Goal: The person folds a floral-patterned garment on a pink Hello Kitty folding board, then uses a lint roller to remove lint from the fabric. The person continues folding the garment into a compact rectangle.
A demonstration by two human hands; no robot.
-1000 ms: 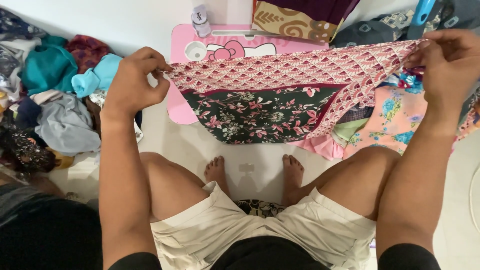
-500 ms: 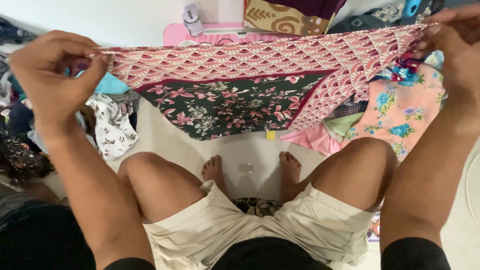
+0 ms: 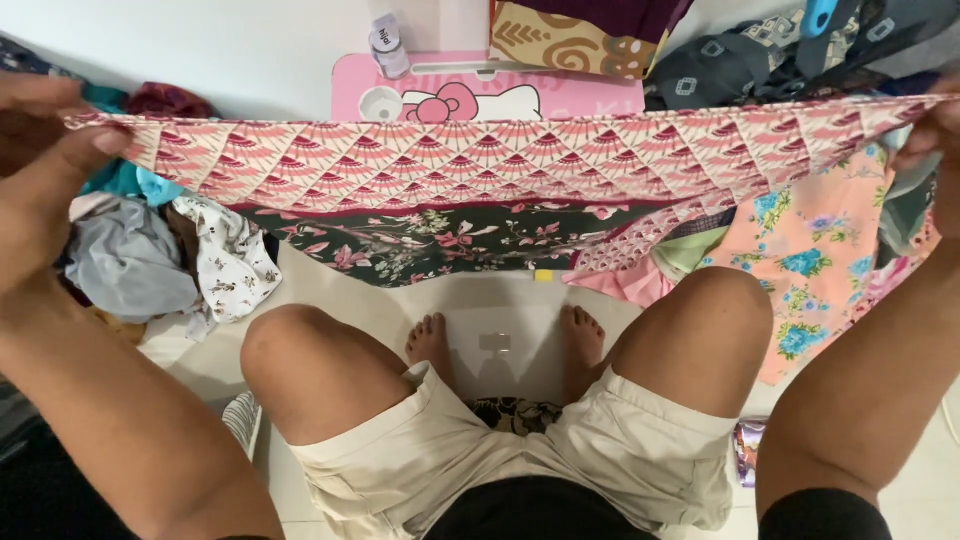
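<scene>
both hands, left hand and right hand, pinch a taut pink fan-patterned cloth in closed grip.

Cream shorts, seemingly black sleeves

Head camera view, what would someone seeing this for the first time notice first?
A pink fan-patterned cloth stretches taut across the frame, pinched at its ends by the left hand and right hand. Beneath it hangs a dark green floral fabric, above the person's bent knees and bare feet. Heaps of clothes lie at the left, and a peach flowered cloth at the right.
</scene>
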